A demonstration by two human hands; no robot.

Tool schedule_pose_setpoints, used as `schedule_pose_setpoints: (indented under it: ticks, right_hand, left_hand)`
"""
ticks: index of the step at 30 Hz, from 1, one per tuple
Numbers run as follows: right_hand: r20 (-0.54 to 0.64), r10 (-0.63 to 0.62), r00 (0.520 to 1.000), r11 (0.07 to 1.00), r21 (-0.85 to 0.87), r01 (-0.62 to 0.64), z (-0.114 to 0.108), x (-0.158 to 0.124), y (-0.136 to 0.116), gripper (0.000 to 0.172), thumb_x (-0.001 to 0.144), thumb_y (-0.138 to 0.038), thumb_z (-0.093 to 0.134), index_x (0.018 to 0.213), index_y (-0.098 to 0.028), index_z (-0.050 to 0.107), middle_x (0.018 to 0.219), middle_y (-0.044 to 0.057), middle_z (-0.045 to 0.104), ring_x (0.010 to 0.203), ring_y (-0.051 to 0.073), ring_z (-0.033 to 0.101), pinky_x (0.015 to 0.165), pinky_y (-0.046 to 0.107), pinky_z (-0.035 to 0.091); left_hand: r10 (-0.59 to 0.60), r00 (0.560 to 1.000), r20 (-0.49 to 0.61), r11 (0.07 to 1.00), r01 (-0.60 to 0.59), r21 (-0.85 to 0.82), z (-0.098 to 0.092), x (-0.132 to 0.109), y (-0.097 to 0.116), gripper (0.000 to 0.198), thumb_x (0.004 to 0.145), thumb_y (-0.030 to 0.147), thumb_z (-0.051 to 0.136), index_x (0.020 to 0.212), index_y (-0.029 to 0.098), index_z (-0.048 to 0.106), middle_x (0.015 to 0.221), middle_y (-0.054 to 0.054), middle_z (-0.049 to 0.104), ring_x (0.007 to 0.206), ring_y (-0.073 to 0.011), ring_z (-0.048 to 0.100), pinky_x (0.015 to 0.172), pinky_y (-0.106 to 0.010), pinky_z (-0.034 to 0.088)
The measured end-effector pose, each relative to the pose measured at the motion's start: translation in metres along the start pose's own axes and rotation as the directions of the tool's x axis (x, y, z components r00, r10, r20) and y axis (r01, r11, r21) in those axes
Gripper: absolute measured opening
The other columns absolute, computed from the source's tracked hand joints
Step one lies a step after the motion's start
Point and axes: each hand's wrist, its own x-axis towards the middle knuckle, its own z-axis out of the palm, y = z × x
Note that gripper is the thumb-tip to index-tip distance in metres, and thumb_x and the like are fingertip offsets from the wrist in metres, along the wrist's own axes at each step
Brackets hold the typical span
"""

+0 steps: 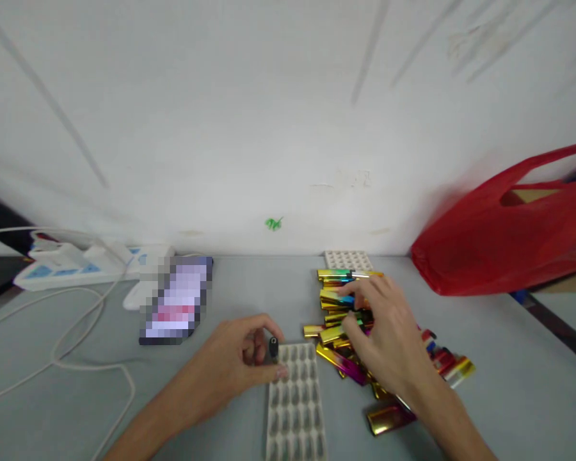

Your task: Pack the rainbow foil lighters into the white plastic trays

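"Left hand [235, 352]?"
"Small black piece [273, 347] apparently pinched, thumb and forefinger, at the pale tray's [298, 381] far left corner."
"Right hand [388, 326]?"
"Curled over metallic sleeves [333, 334], heaped presumably for easy reach; whether one is grasped cannot be told."
"Containers?"
"Tray: rows of cells, contents indistinct."

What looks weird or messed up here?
The shiny pieces lie in a jumbled heap around the right hand, pointing different ways. A green mark stands out on the pale wall, and the phone looks oddly blocky, as if covered in squares.
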Motion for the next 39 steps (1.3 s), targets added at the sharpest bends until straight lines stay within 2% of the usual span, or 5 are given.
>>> schedule_pose_setpoints:
  ticks: [3,6,16,27,39]
  right_hand:
    - [0.013,0.091,0.996,0.967,-0.239,-0.085,-0.007,0.005,0.025,0.020,0.089,-0.018,0.063,0.108,-0.020,0.068,0.102,0.011,0.062,0.100,0.035,0.053,0.091,0.051,0.042]
    - [0.062,0.111,0.992,0.953,-0.290,-0.089,-0.007,0.004,0.037,0.012,0.090,-0.020,0.062,0.101,-0.022,0.067,0.101,0.011,0.061,0.098,0.035,0.052,0.090,0.049,0.041]
    - [0.012,0.048,0.999,0.987,-0.157,-0.045,-0.011,0.007,0.039,0.012,0.104,-0.025,0.056,0.103,-0.025,0.068,0.097,0.006,0.067,0.097,0.031,0.054,0.084,0.044,0.032]
    - [0.263,0.032,0.964,0.999,0.003,-0.034,-0.039,0.003,0.047,0.030,0.083,-0.012,0.065,0.108,-0.028,0.071,0.115,0.007,0.064,0.110,0.033,0.056,0.097,0.051,0.046]
    - [0.316,0.048,0.948,0.996,0.058,-0.069,-0.034,0.010,0.061,0.009,0.094,-0.033,0.084,0.094,-0.028,0.076,0.107,0.007,0.069,0.109,0.033,0.059,0.096,0.050,0.049]
  left_hand:
    - [-0.015,1.000,-0.011,1.000,0.015,0.025,-0.002,0.000,0.004,0.030,0.077,0.040,0.090,0.098,0.022,0.079,0.063,0.009,0.053,0.059,-0.0125,0.048,0.056,-0.023,0.036]
    - [-0.062,0.998,0.010,0.998,0.062,0.006,-0.002,-0.001,0.004,0.026,0.079,0.042,0.086,0.093,0.021,0.078,0.057,0.009,0.047,0.052,-0.0124,0.048,0.050,-0.022,0.037]
    - [-0.088,0.996,-0.005,0.996,0.088,0.004,0.001,-0.001,0.003,0.028,0.077,0.044,0.085,0.091,0.022,0.076,0.055,0.010,0.050,0.046,-0.0121,0.050,0.048,-0.022,0.038]
    - [-0.076,0.997,0.011,0.997,0.076,-0.016,0.001,0.000,-0.002,0.029,0.078,0.044,0.086,0.092,0.022,0.075,0.055,0.009,0.052,0.046,-0.0135,0.053,0.045,-0.022,0.039]
    - [-0.060,0.998,0.015,0.998,0.060,0.008,0.001,0.002,0.000,0.031,0.078,0.045,0.084,0.092,0.020,0.072,0.056,0.010,0.051,0.045,-0.0125,0.051,0.043,-0.022,0.040]
